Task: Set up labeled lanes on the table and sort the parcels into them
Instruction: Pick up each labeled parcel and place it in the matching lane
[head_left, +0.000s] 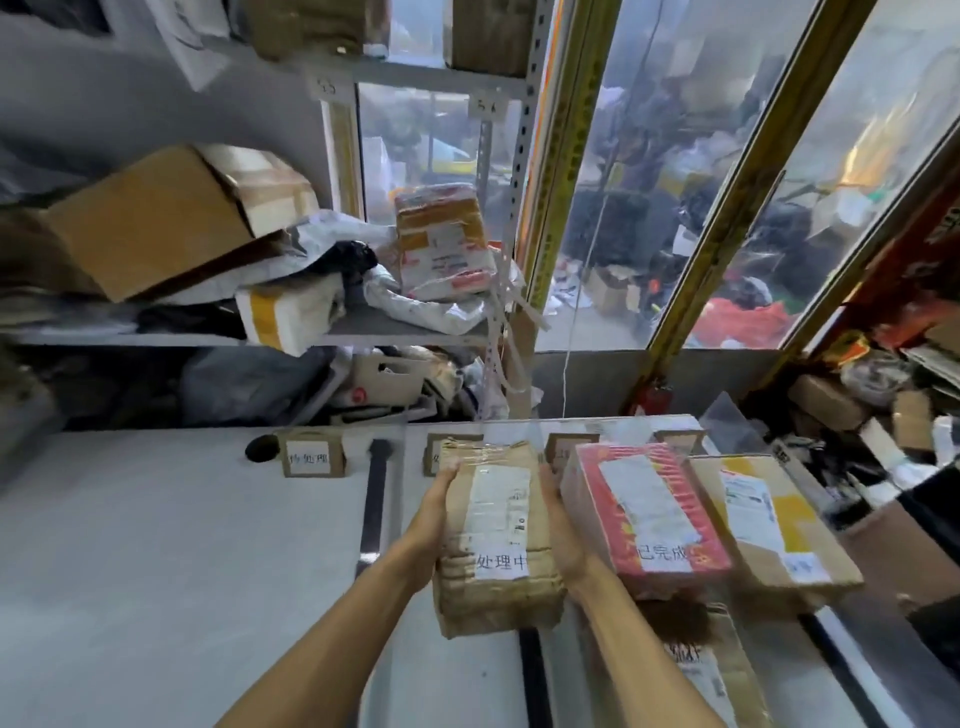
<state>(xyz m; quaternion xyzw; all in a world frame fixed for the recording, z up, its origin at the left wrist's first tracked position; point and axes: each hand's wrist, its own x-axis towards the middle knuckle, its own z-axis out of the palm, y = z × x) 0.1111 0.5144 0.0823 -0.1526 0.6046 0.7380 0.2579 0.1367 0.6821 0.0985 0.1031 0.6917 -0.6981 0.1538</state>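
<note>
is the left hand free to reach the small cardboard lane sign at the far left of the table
Probably not yet: the left hand and right hand both hold the taped brown cardboard parcel. The way to the small cardboard lane sign looks unobstructed.

Brown parcel (498, 540) between both hands — left hand (434, 519), right hand (558, 525).

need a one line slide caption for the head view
Both hands, left hand and right hand, hold a taped brown parcel over the grey table, beside a red parcel.
</note>
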